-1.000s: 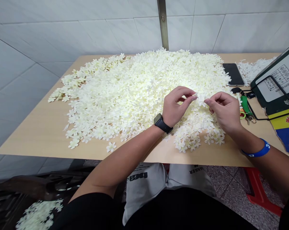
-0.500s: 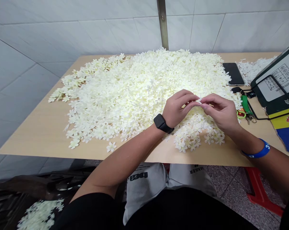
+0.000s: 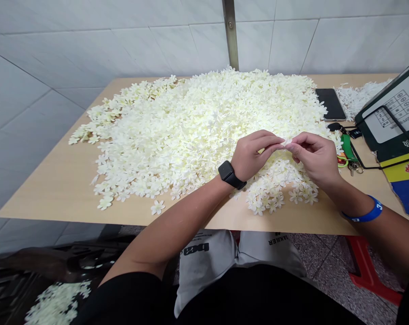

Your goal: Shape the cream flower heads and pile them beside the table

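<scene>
- White wall tiles (image 3: pixel 89 40) rise behind a pale wooden table (image 3: pixel 48 189); a metal strip (image 3: pixel 230 31) runs up the wall above the table's far edge
- a wide heap of cream fabric flowers (image 3: pixel 177 126) covers most of the tabletop, thinning to single blooms toward the near edge
- the left hand (image 3: pixel 250 155), with a black watch (image 3: pixel 228 174) on its wrist, hovers over the near right part of the heap; its thumb and fingertips are closed together on one small white flower (image 3: pixel 287 142)
- the right hand (image 3: pixel 316 155), with a blue wristband (image 3: pixel 365 215) on its forearm, meets it from the other side; its thumb and forefinger are pinched on the same flower, so both hands have it between them, lifted just above the heap
- at the table's right end lie a dark phone (image 3: pixel 330 104), face up beside the heap; a bunch of keys with a green tag (image 3: pixel 347 151) just beyond the right hand; a dark green board (image 3: pixel 390 122) propped at a tilt; a smaller pile of white pieces (image 3: pixel 356 97) at the far corner
- below the table, more flowers (image 3: pixel 55 302) lie on the floor at the left; a red stool (image 3: pixel 367 271) stands at the right
</scene>
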Tool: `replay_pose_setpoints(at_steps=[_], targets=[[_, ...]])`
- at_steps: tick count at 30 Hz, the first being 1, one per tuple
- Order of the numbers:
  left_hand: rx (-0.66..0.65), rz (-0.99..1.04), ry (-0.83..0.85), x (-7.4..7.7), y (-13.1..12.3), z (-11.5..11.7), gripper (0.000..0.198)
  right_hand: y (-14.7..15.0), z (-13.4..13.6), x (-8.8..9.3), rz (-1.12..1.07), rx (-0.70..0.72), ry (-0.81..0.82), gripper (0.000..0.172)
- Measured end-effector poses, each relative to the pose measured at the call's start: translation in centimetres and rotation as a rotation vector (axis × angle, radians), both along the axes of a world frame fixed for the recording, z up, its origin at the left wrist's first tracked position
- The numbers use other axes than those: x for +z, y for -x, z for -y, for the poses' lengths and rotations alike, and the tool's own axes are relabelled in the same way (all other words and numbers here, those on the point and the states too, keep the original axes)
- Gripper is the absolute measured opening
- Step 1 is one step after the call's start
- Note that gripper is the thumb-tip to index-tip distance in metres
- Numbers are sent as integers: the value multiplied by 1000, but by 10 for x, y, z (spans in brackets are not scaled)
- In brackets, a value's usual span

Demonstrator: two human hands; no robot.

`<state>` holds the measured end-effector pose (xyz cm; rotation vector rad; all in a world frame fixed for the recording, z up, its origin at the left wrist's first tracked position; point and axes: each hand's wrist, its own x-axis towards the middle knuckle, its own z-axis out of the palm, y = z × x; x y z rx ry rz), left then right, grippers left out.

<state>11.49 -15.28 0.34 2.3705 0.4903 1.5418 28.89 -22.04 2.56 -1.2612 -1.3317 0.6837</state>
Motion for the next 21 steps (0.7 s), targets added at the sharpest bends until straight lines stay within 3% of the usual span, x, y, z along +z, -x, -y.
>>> replay_pose_setpoints(at_steps=[8,14,21], targets=[[99,71,146,6,-1,1,18,-7,-7,-8,-90,-43,-20,27],[72,87,226,10,-1,2,24,-9,-10,-12,-104,-82,-36,21],[79,81,193,5,-2,3,19,-11,-12,-13,-37,-261,-112,16]])
